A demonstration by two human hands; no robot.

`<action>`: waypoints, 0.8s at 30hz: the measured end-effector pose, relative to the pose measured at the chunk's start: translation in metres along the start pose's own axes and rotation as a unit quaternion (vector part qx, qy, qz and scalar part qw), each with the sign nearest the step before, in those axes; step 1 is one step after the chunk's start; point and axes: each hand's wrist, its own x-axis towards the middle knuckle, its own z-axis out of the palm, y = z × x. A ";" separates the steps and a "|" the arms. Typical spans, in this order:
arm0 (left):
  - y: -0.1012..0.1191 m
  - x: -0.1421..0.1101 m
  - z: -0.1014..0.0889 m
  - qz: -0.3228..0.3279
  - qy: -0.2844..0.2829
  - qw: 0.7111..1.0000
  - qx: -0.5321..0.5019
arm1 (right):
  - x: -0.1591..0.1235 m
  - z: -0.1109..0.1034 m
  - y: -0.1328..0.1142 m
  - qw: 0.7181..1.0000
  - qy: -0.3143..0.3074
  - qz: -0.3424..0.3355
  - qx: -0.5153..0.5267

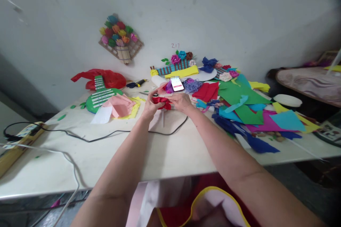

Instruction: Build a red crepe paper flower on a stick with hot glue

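Over the middle of the table, a crumpled piece of red craft paper [166, 103] is between my two hands. My left hand [151, 105] has its thumb and fingers closed round the left side of the red paper. From the other side, my right hand [182, 102] pinches the paper's right edge, its fingers bent together. Just behind my hands lies a lit phone [177, 84]. A pair of scissors [149, 94] shows partly beside my left hand. Folded red paper sheets [206, 91] lie right of the phone.
Coloured paper sheets [243, 94] cover the table's right side. At left are a green guitar-shaped craft [92, 101], pink paper [121, 105] and a red plastic bag [114, 77]. A black cable [106, 135] crosses the white table [176, 152]. A power strip [23, 138] stands at the left edge.
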 end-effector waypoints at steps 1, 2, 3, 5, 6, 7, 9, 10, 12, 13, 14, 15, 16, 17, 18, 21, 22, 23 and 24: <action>0.000 0.000 0.000 0.002 -0.007 1.000 -0.005 | 0.000 0.000 0.000 1.000 -0.001 0.000 0.000; 0.000 -0.001 -0.001 0.003 -0.015 1.000 -0.010 | 0.000 0.000 0.000 1.000 -0.004 0.001 -0.002; 0.000 -0.001 -0.001 0.004 -0.022 1.000 -0.014 | 0.000 0.000 0.000 1.000 -0.007 0.003 -0.005; 0.001 -0.002 0.000 0.005 -0.031 0.999 -0.019 | 0.000 -0.001 -0.001 1.000 -0.016 0.006 -0.016; 0.001 -0.002 0.000 0.005 -0.033 0.999 -0.020 | 0.000 -0.002 -0.001 0.999 -0.021 0.006 -0.023; 0.002 -0.002 0.000 0.004 -0.035 0.999 -0.018 | 0.000 -0.003 -0.002 0.999 -0.026 0.006 -0.032; 0.003 -0.003 0.001 0.002 -0.039 0.999 -0.011 | -0.001 -0.005 -0.003 0.998 -0.036 0.002 -0.047; 0.004 -0.003 0.001 0.001 -0.042 0.999 -0.007 | -0.001 -0.005 -0.003 0.998 -0.038 -0.001 -0.054; 0.005 -0.004 0.000 -0.001 -0.050 0.999 -0.003 | -0.001 -0.005 -0.003 0.998 -0.033 -0.008 -0.059; 0.005 -0.003 -0.001 0.001 -0.052 0.999 -0.003 | -0.002 -0.004 -0.002 0.998 -0.026 -0.011 -0.058; 0.005 -0.003 -0.003 0.003 -0.052 0.999 -0.004 | -0.002 -0.003 -0.001 0.998 -0.018 -0.013 -0.055; 0.004 -0.002 -0.004 0.006 -0.048 0.999 -0.005 | -0.002 -0.002 0.001 0.999 -0.010 -0.015 -0.051; 0.002 0.000 -0.006 0.012 -0.045 0.999 -0.009 | -0.002 -0.001 0.002 0.999 -0.004 -0.017 -0.047; 0.001 0.001 -0.008 0.017 -0.045 0.999 -0.012 | -0.002 0.000 0.003 0.999 0.000 -0.018 -0.042; 0.000 0.003 -0.010 0.020 -0.043 0.999 -0.015 | -0.002 0.001 0.004 0.999 0.001 -0.018 -0.038; -0.003 0.006 -0.014 0.010 -0.042 0.999 -0.020 | -0.002 0.002 0.005 0.999 -0.003 -0.018 -0.030; -0.003 0.007 -0.014 0.007 -0.045 0.999 -0.020 | -0.002 0.001 0.005 0.999 -0.005 -0.017 -0.028; -0.002 0.007 -0.014 0.004 -0.048 0.999 -0.020 | -0.002 0.001 0.004 1.000 -0.007 -0.015 -0.026; -0.001 0.006 -0.014 0.003 -0.052 0.998 -0.019 | -0.002 0.000 0.004 1.000 -0.009 -0.012 -0.025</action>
